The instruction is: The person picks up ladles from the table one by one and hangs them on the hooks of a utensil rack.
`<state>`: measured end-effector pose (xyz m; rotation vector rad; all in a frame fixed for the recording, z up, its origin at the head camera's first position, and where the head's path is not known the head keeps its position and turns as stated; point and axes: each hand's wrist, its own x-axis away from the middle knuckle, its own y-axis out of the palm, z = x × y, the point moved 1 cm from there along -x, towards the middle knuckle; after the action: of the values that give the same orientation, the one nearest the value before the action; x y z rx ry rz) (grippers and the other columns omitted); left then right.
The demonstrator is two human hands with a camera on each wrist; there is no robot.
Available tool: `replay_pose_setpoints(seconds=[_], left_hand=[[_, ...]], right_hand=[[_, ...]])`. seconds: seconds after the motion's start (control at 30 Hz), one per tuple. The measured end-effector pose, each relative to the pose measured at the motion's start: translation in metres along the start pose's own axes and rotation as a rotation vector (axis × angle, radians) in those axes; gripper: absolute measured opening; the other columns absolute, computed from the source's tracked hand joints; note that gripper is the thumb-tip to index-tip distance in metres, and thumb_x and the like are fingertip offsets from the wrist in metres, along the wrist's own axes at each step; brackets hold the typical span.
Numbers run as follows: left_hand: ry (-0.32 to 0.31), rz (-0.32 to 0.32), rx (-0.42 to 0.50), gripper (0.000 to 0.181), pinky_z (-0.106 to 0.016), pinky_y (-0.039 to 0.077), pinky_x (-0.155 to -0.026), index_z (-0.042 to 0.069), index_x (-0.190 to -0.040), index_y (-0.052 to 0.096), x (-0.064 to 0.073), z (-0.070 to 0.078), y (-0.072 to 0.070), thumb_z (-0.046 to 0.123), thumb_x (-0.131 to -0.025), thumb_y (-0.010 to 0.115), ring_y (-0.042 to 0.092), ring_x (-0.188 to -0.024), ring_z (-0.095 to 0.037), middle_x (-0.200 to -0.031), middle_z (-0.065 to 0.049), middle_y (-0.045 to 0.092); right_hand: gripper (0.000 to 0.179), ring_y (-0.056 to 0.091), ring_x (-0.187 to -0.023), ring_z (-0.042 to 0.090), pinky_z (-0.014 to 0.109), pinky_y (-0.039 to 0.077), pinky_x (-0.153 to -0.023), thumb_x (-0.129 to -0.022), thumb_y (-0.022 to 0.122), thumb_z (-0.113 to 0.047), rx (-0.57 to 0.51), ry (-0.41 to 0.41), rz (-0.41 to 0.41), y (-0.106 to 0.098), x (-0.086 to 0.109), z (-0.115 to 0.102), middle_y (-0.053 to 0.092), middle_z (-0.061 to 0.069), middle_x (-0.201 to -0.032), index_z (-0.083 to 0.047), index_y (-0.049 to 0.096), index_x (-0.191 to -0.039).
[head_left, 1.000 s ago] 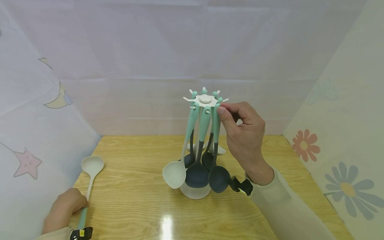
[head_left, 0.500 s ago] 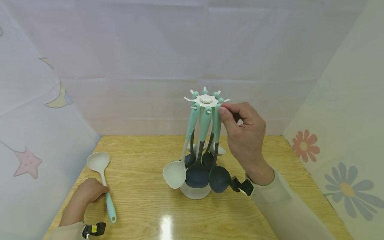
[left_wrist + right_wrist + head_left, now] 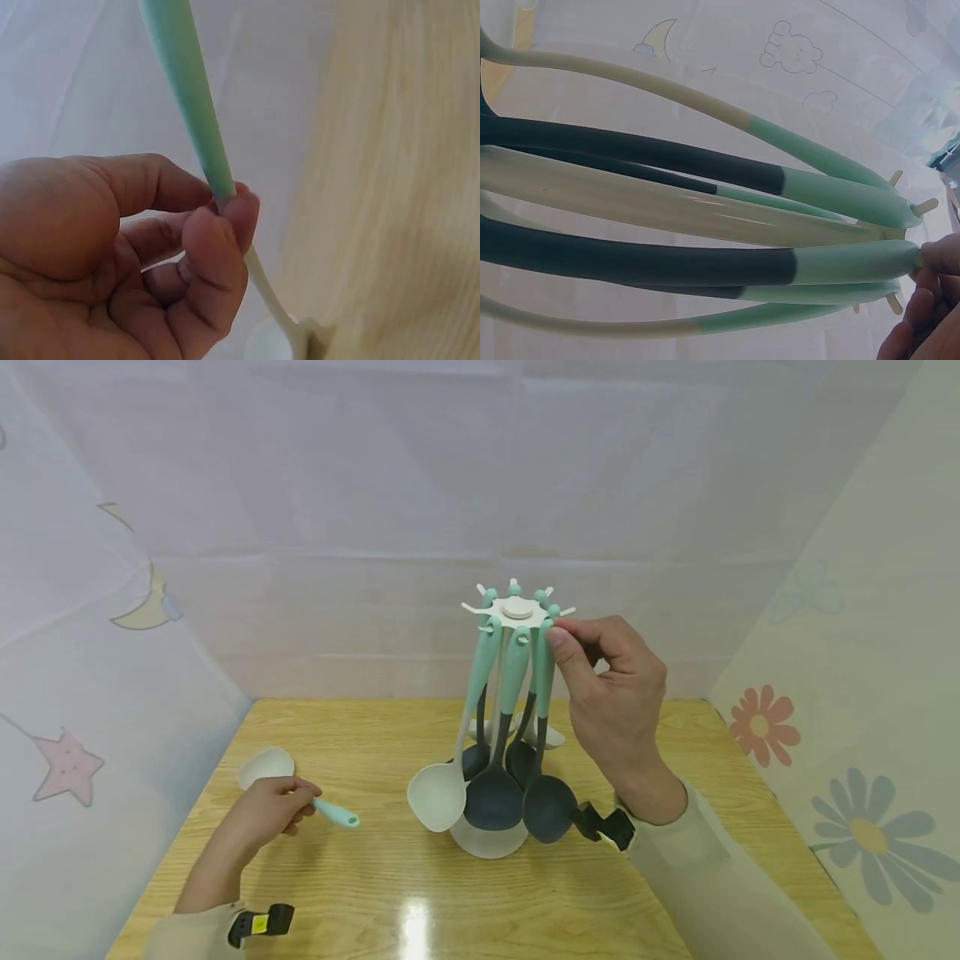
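Observation:
My left hand pinches a white ladle with a mint handle at the left of the table. In the left wrist view, thumb and fingertips grip it at the lower end of the mint handle. Its bowl points away to the left; whether it touches the table I cannot tell. A white utensil rack stands right of centre with several mint-handled utensils hanging. My right hand pinches the top of the handle of a dark ladle on the rack's right front side.
A white ladle and a dark utensil hang at the rack's front. White hooks stick out around its top. Its round white base rests on the wooden table. Patterned cloth walls border both sides and the back.
My left hand has moved right and lifted the white ladle, swinging its mint handle round to the right. My right hand stays on the dark ladle's handle at the rack.

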<state>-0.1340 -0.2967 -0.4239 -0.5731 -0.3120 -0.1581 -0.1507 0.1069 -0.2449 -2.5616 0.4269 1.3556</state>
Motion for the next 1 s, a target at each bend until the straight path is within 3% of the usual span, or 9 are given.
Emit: replay_pose_setpoints(seconds=[0.17, 0.3, 0.5, 0.67, 0.77, 0.87, 1.0], left_hand=[[0.065, 0.003, -0.020, 0.035, -0.034, 0.056, -0.069, -0.006, -0.136, 0.064, 0.004, 0.021, 0.006, 0.013, -0.107, 0.055, 0.064, -0.079, -0.023, -0.107, -0.012, 0.076], [0.090, 0.032, -0.068, 0.033, -0.035, 0.056, -0.069, -0.001, -0.135, 0.066, 0.007, 0.037, 0.011, 0.014, -0.106, 0.059, 0.066, -0.077, -0.023, -0.102, -0.009, 0.077], [0.129, 0.111, -0.187, 0.030, -0.032, 0.050, -0.059, 0.006, -0.131, 0.070, 0.007, 0.053, 0.019, 0.021, -0.105, 0.067, 0.061, -0.069, -0.019, -0.097, -0.006, 0.073], [0.195, 0.190, -0.250, 0.032, -0.033, 0.047, -0.064, 0.010, -0.131, 0.073, 0.006, 0.059, 0.026, 0.026, -0.104, 0.070, 0.059, -0.080, -0.021, -0.107, -0.006, 0.071], [0.228, 0.236, -0.248, 0.033, -0.035, 0.049, -0.074, 0.010, -0.131, 0.074, 0.005, 0.062, 0.029, 0.027, -0.104, 0.070, 0.062, -0.096, -0.024, -0.116, -0.007, 0.070], [0.250, 0.267, -0.217, 0.034, -0.035, 0.051, -0.076, 0.009, -0.132, 0.073, 0.005, 0.067, 0.032, 0.028, -0.104, 0.070, 0.063, -0.102, -0.027, -0.121, -0.008, 0.070], [0.269, 0.286, -0.166, 0.034, -0.033, 0.051, -0.072, 0.007, -0.131, 0.073, 0.003, 0.076, 0.037, 0.028, -0.104, 0.070, 0.064, -0.098, -0.026, -0.116, -0.010, 0.072]], right_hand=[[0.005, 0.056, -0.068, 0.007, 0.020, 0.045, -0.065, -0.092, 0.077, 0.006, 0.000, -0.003, 0.000, 0.000, 0.000, 0.000, 0.070, -0.006, -0.086, 0.005, 0.078, -0.097], [0.005, 0.056, -0.068, 0.007, 0.020, 0.045, -0.065, -0.092, 0.077, 0.006, -0.003, 0.000, 0.002, 0.000, 0.000, 0.000, 0.070, -0.005, -0.085, 0.005, 0.078, -0.097], [0.005, 0.056, -0.069, 0.007, 0.019, 0.045, -0.065, -0.093, 0.077, 0.005, 0.003, 0.010, 0.004, 0.000, 0.001, -0.001, 0.070, -0.005, -0.085, 0.005, 0.079, -0.097], [0.005, 0.057, -0.069, 0.007, 0.019, 0.046, -0.065, -0.093, 0.077, 0.004, 0.004, 0.014, 0.005, 0.000, 0.001, -0.001, 0.070, -0.005, -0.085, 0.005, 0.079, -0.097], [0.005, 0.057, -0.069, 0.007, 0.019, 0.046, -0.066, -0.093, 0.077, 0.005, 0.002, 0.012, 0.006, 0.001, 0.000, -0.001, 0.070, -0.004, -0.085, 0.005, 0.079, -0.097], [0.005, 0.056, -0.069, 0.007, 0.019, 0.046, -0.065, -0.093, 0.077, 0.005, -0.001, 0.010, 0.009, 0.001, 0.000, -0.002, 0.070, -0.004, -0.085, 0.005, 0.079, -0.097], [0.004, 0.056, -0.069, 0.007, 0.019, 0.045, -0.065, -0.093, 0.076, 0.005, 0.001, 0.007, 0.012, 0.001, 0.000, -0.002, 0.069, -0.006, -0.084, 0.005, 0.079, -0.096]])
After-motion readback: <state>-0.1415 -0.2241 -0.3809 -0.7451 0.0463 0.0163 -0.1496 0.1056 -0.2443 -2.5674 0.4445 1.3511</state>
